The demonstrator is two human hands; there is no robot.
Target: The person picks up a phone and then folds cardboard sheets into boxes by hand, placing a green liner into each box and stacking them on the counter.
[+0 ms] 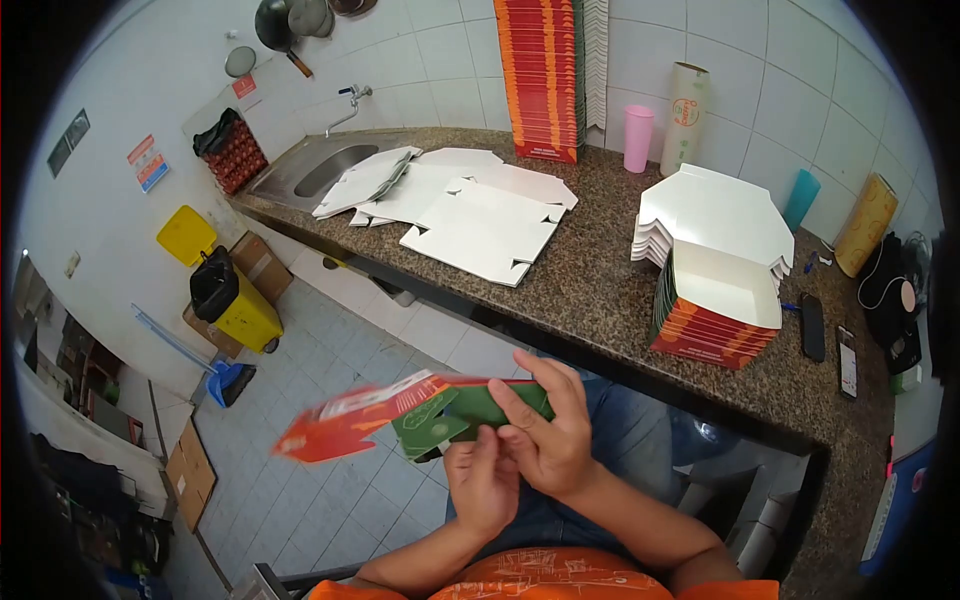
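Note:
A partly folded cardboard food box [425, 412], red on one side and green on another, is held above my lap. My left hand [485, 485] pinches the lower edge of its green part, thumb up and fingers curled. My right hand [548, 425] grips the box's right end, with fingers laid over the green panel and the thumb near my left one. The red panel's far end points left and looks blurred. Part of the box's right end is hidden behind my right fingers.
Flat white box blanks [485, 228] lie on the granite counter [590, 290] near the sink [335, 170]. To the right stand nested folded boxes [715, 335]. A tall red stack [540, 80], pink cup [638, 138] and phones [847, 362] are also there. A yellow bin [245, 310] stands on the floor.

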